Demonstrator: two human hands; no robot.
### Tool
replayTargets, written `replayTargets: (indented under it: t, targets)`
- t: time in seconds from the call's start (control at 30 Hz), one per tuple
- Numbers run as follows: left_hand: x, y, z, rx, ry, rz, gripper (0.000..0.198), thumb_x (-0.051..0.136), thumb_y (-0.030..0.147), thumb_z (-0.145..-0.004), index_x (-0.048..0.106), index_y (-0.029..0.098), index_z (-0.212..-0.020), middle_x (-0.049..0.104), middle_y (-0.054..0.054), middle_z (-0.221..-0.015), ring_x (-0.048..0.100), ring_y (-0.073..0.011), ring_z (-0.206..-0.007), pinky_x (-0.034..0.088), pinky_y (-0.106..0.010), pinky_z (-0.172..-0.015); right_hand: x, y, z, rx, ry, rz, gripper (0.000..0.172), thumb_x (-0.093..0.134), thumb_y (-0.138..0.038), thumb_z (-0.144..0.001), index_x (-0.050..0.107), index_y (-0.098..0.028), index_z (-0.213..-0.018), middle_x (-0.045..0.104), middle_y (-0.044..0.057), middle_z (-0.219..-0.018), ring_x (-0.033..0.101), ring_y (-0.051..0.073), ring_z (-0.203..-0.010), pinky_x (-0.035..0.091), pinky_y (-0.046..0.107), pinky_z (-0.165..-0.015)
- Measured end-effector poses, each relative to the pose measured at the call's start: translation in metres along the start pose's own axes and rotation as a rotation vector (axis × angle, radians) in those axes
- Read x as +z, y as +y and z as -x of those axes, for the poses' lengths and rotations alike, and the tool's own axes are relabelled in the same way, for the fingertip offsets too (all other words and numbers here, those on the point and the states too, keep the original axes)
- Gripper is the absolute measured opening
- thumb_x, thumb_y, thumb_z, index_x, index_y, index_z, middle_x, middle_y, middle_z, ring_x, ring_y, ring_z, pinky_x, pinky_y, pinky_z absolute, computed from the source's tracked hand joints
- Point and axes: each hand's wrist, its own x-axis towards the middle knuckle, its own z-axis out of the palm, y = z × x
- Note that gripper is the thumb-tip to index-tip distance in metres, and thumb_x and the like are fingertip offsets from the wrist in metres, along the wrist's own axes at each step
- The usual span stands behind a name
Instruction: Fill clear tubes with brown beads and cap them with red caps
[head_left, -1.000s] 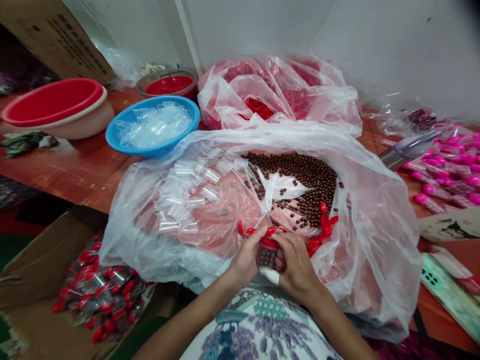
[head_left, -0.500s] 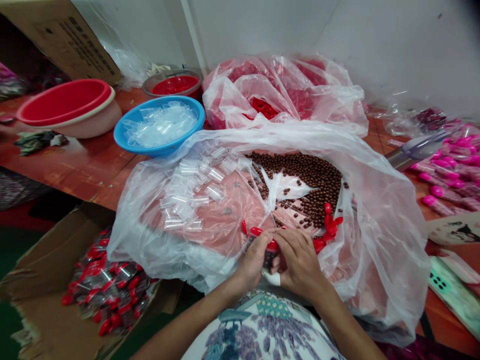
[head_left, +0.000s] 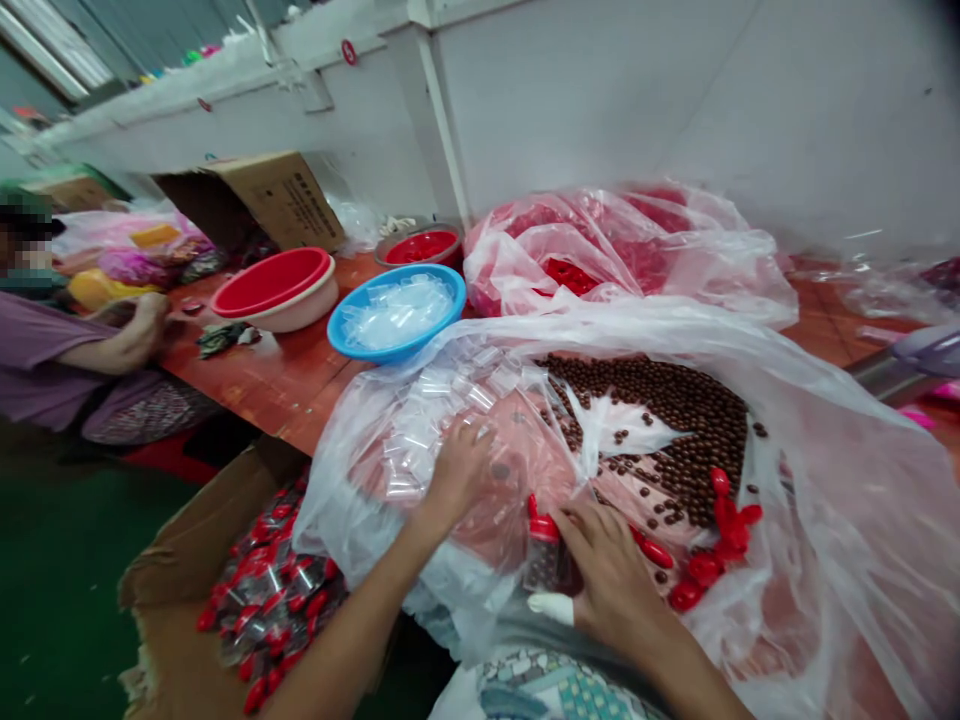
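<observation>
My left hand (head_left: 461, 468) is over the plastic sheet, fingers apart and slightly blurred, beside a spread of small clear plastic containers (head_left: 405, 465). Nothing shows in its grip. Nearer my body, my right hand (head_left: 611, 565) is closed around a small clear container with a red cap (head_left: 544, 555); dark contents show through its wall. A white covering wraps my right thumb. Beyond that hand lies a pile of shiny brown balls (head_left: 675, 410). Several red caps (head_left: 724, 540) sit to its right, on the crumpled clear plastic bag (head_left: 840, 450).
Behind the sheet stand a blue basin (head_left: 352, 335) of clear containers, a red basin (head_left: 274, 285) and a bag of red pieces (head_left: 630, 250). Below left is a cardboard box (head_left: 165, 590) holding red-capped containers. Another person (head_left: 45, 350) sits at the far left.
My left hand has left the red-capped container and moved left toward the clear containers. My right hand keeps hold of it. The view has swung left and up, bringing another person into sight.
</observation>
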Motion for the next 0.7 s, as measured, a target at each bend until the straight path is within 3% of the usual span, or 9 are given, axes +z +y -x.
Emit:
replayTargets:
  t: [0.13, 0.23, 0.33, 0.43, 0.53, 0.63, 0.7]
  targets:
    - [0.005, -0.047, -0.030, 0.148, -0.117, -0.190, 0.043, 0.044, 0.005, -0.078, 0.057, 0.019, -0.115, 0.055, -0.011, -0.125, 0.039, -0.0274, -0.122, 0.029, -0.048, -0.101, 0.000, -0.009, -0.004, 0.001, -0.024, -0.001, 0.078, 0.063, -0.048, -0.073, 0.034, -0.017, -0.138, 0.051, 0.015, -0.124, 0.044, 0.033, -0.115, 0.033, 0.053, -0.099]
    - [0.004, -0.052, -0.040, 0.210, -0.172, -0.140, 0.037, 0.045, 0.008, -0.077, 0.060, 0.016, -0.109, 0.059, -0.012, -0.116, 0.046, -0.0256, -0.115, 0.033, -0.043, -0.099, -0.003, -0.010, 0.001, 0.025, -0.012, -0.037, 0.073, 0.061, -0.045, -0.078, 0.031, -0.021, -0.140, 0.050, 0.014, -0.127, 0.044, 0.032, -0.116, 0.035, 0.052, -0.098]
    - [0.001, -0.025, -0.032, 0.279, -0.193, 0.048, 0.041, 0.043, 0.014, -0.081, 0.053, 0.017, -0.121, 0.057, -0.012, -0.120, 0.047, -0.0240, -0.115, 0.035, -0.040, -0.098, -0.006, -0.006, 0.008, 0.119, 0.096, -0.142, 0.066, 0.054, -0.039, -0.085, 0.025, -0.023, -0.142, 0.050, 0.012, -0.128, 0.046, 0.030, -0.116, 0.039, 0.048, -0.097]
    - [0.001, 0.022, -0.012, 0.295, -0.355, 0.295, 0.053, 0.044, 0.021, -0.084, 0.035, 0.022, -0.135, 0.058, -0.008, -0.120, 0.054, -0.0205, -0.107, 0.040, -0.032, -0.091, -0.008, -0.002, 0.008, 0.294, 0.198, -0.352, 0.068, 0.053, -0.037, -0.086, 0.020, -0.020, -0.143, 0.060, 0.011, -0.113, 0.058, 0.024, -0.099, 0.048, 0.038, -0.085]
    - [0.001, 0.062, 0.005, 0.271, -0.493, 0.433, 0.042, 0.051, 0.025, -0.081, 0.045, 0.022, -0.123, 0.063, -0.005, -0.106, 0.059, -0.0186, -0.092, 0.043, -0.027, -0.079, -0.010, 0.000, 0.006, 0.404, 0.213, -0.525, 0.048, 0.055, -0.034, -0.085, 0.043, -0.022, -0.129, 0.065, 0.004, -0.094, 0.061, 0.017, -0.079, 0.050, 0.028, -0.072]
    - [-0.003, 0.073, 0.009, 0.220, -0.608, 0.458, 0.024, 0.054, 0.033, -0.080, 0.055, 0.020, -0.100, 0.064, -0.001, -0.088, 0.058, -0.0161, -0.078, 0.041, -0.024, -0.068, -0.014, 0.000, 0.008, 0.430, 0.193, -0.583, 0.020, 0.052, -0.028, -0.086, 0.059, -0.023, -0.104, 0.066, 0.001, -0.089, 0.061, 0.016, -0.079, 0.047, 0.025, -0.072]
    - [-0.009, 0.065, 0.006, 0.207, -0.655, 0.445, 0.021, 0.055, 0.037, -0.080, 0.057, 0.020, -0.092, 0.062, 0.001, -0.082, 0.056, -0.0148, -0.074, 0.039, -0.023, -0.065, -0.017, 0.001, 0.013, 0.450, 0.192, -0.593, 0.016, 0.050, -0.029, -0.088, 0.059, -0.022, -0.099, 0.066, 0.000, -0.085, 0.060, 0.014, -0.076, 0.046, 0.024, -0.069]
